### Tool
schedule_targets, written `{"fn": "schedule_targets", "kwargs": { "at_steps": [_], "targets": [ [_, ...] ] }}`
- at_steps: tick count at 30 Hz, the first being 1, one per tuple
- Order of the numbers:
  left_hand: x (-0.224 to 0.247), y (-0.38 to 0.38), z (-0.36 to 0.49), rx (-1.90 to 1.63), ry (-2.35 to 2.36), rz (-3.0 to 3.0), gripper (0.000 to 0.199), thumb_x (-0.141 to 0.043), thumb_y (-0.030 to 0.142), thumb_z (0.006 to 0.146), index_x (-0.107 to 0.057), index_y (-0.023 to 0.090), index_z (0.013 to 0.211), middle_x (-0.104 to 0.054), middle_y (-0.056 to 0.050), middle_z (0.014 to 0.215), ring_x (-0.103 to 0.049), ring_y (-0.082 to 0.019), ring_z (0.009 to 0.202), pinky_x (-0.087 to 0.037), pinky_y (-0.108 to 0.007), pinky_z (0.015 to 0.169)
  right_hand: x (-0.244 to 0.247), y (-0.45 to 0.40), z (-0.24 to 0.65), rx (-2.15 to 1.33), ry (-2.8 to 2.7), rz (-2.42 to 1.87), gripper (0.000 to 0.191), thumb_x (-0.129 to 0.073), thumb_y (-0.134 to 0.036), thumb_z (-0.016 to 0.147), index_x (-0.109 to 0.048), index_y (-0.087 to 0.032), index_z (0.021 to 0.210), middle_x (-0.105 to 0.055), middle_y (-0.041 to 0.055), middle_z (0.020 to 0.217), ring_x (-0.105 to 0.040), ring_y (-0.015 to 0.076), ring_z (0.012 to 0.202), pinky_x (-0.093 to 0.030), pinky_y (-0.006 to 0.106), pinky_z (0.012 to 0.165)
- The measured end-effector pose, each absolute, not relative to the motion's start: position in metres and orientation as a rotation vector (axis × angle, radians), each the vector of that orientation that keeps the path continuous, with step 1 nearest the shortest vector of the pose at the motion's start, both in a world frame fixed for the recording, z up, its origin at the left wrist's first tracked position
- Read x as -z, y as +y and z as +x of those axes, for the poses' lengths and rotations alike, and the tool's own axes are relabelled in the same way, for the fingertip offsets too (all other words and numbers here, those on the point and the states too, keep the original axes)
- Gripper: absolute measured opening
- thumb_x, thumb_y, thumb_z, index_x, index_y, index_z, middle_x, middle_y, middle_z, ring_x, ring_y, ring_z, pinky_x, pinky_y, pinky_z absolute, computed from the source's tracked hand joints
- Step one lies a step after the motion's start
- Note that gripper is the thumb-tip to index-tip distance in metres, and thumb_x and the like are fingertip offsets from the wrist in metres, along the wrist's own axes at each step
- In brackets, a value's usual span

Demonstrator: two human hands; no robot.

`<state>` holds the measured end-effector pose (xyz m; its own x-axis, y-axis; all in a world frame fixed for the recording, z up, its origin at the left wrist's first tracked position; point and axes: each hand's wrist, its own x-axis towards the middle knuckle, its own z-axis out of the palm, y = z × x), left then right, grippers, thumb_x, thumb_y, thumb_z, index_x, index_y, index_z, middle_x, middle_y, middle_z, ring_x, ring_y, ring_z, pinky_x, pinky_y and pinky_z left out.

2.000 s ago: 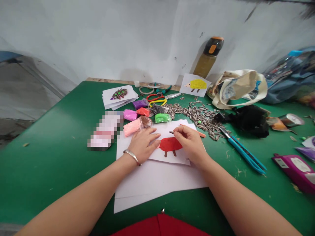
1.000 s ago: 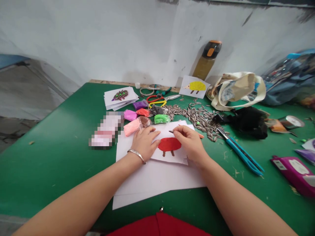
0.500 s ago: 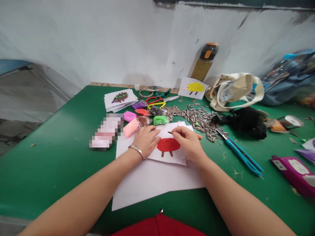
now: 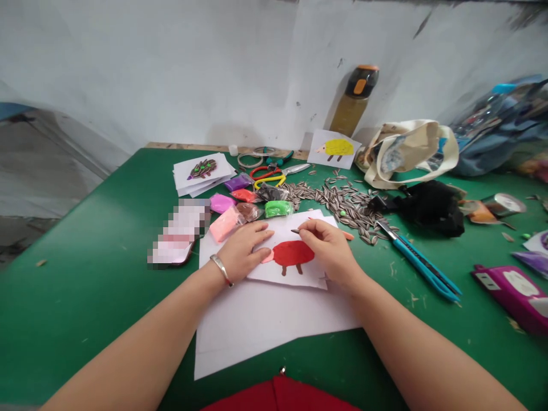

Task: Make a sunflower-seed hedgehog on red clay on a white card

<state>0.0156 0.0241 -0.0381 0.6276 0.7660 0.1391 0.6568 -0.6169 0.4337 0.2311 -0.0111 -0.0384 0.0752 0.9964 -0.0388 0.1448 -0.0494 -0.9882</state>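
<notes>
Dark sunflower seed (image 4: 295, 231) pinched just above a red oval (image 4: 293, 254)

From where I sit watching the head camera, I read the green bench (image 4: 85, 297) left to right. At the far left lies a pale pink block (image 4: 177, 234), too pixelated for me to identify. Beyond it sits a small stack of white cards (image 4: 201, 180), topped by a picture studded with seeds. Soft packets of modelling clay (image 4: 225, 224) in pink, red, brown and lime green crowd close to the top edge of the loose white paper sheets (image 4: 265, 325), probably to keep them within easy reach.

My left hand (image 4: 242, 254), open with the fingers spread, presses flat on a white card (image 4: 308, 279). It looks placed there to pin the card, and a silver bangle (image 4: 220, 269) circles that wrist. The red oval with its two brown legs lies just right of those fingertips, on the same card.

My right hand (image 4: 329, 251) is closed to a fine pinch, with thumb and forefinger gripping the seed by one end. The free tip points left, near the top of the oval but apart from it, and that fingertip hold seems chosen for precise placing.

To the right, a loose heap of striped sunflower seeds (image 4: 342, 202) spreads beyond the card, then a teal craft knife (image 4: 422, 268) and a magenta pouch (image 4: 509, 291) lie on the bench.
</notes>
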Motion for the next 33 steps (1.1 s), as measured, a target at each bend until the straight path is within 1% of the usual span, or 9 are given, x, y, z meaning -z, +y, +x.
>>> {"fn": "schedule_targets", "kwargs": {
  "at_steps": [3,7,12,15,19,22,25,28,33],
  "targets": [
    [0.039,0.0243,0.0167,-0.416,1.15,2.515,0.039,-0.054,0.03,0.085,-0.061,0.013,0.119,-0.054,-0.014,0.132,-0.049,-0.027,0.122,-0.039,-0.043,0.104,0.0383,-0.012,0.2298,-1.164,-1.208,-1.369,0.013,-0.055,-0.032,0.078,-0.06,-0.02,0.08,-0.056,-0.0002,0.073,-0.054,0.0129,0.055,-0.044,0.025,0.044],
    [0.0403,0.0239,0.0165,-0.379,1.159,2.537,0.038,-0.053,0.031,0.086,-0.061,0.014,0.12,-0.053,-0.014,0.133,-0.048,-0.028,0.123,-0.037,-0.045,0.105,0.0376,-0.0126,0.2291,-1.206,-1.206,-1.367,0.015,-0.055,-0.034,0.079,-0.059,-0.02,0.082,-0.056,0.0004,0.074,-0.055,0.0135,0.054,-0.044,0.026,0.042],
    [0.0387,0.0236,0.0136,-0.349,1.125,2.543,0.037,-0.046,0.031,0.09,-0.059,0.017,0.121,-0.051,-0.012,0.136,-0.046,-0.027,0.125,-0.037,-0.045,0.105,0.0392,-0.012,0.2312,-1.101,-1.273,-1.402,0.014,-0.055,-0.031,0.08,-0.062,-0.019,0.081,-0.059,0.0019,0.077,-0.054,0.0136,0.063,-0.046,0.025,0.052],
    [0.0367,0.0232,0.0135,-0.333,1.111,2.54,0.037,-0.046,0.033,0.09,-0.059,0.017,0.122,-0.05,-0.013,0.136,-0.046,-0.027,0.125,-0.036,-0.045,0.105,0.0395,-0.0117,0.2317,-1.07,-1.298,-1.41,0.014,-0.054,-0.03,0.08,-0.062,-0.019,0.081,-0.059,0.0017,0.078,-0.055,0.0142,0.067,-0.046,0.026,0.057],
    [0.0352,0.0211,0.0156,-0.266,1.144,2.538,0.04,-0.049,0.035,0.089,-0.058,0.016,0.124,-0.048,-0.014,0.139,-0.042,-0.028,0.128,-0.033,-0.046,0.107,0.0359,-0.012,0.2294,-1.083,-1.278,-1.427,0.013,-0.055,-0.031,0.079,-0.062,-0.02,0.079,-0.058,0.0005,0.072,-0.055,0.0145,0.064,-0.044,0.027,0.055],
    [0.0345,0.0197,0.0158,-0.233,1.166,2.552,0.041,-0.049,0.034,0.089,-0.057,0.016,0.125,-0.046,-0.014,0.14,-0.04,-0.029,0.13,-0.031,-0.046,0.108,0.0333,-0.0121,0.2278,-1.043,-1.294,-1.445,0.011,-0.056,-0.03,0.078,-0.063,-0.021,0.076,-0.06,0.0004,0.072,-0.056,0.0153,0.067,-0.044,0.028,0.058],
    [0.0346,0.0202,0.0138,-0.246,1.129,2.562,0.04,-0.045,0.033,0.091,-0.056,0.017,0.126,-0.047,-0.014,0.14,-0.041,-0.029,0.129,-0.032,-0.047,0.107,0.0335,-0.0119,0.2281,-1.017,-1.311,-1.446,0.011,-0.055,-0.029,0.078,-0.063,-0.021,0.077,-0.061,0.001,0.076,-0.056,0.0156,0.071,-0.045,0.029,0.061],
    [0.0362,0.0206,0.0124,-0.293,1.079,2.559,0.039,-0.041,0.035,0.093,-0.056,0.017,0.125,-0.048,-0.014,0.138,-0.043,-0.028,0.128,-0.034,-0.047,0.106,0.0343,-0.0118,0.2288,-1.015,-1.317,-1.454,0.012,-0.054,-0.029,0.079,-0.063,-0.021,0.078,-0.061,0.0016,0.077,-0.057,0.0162,0.073,-0.045,0.028,0.061],
    [0.0394,0.0183,0.0154,-0.294,1.171,2.567,0.044,-0.048,0.041,0.09,-0.055,0.017,0.127,-0.046,-0.016,0.14,-0.042,-0.032,0.129,-0.032,-0.051,0.106,0.0318,-0.0124,0.2284,-1.036,-1.31,-1.457,0.011,-0.054,-0.028,0.079,-0.062,-0.021,0.077,-0.061,0.001,0.077,-0.055,0.0148,0.069,-0.044,0.027,0.059]
  ]
}}
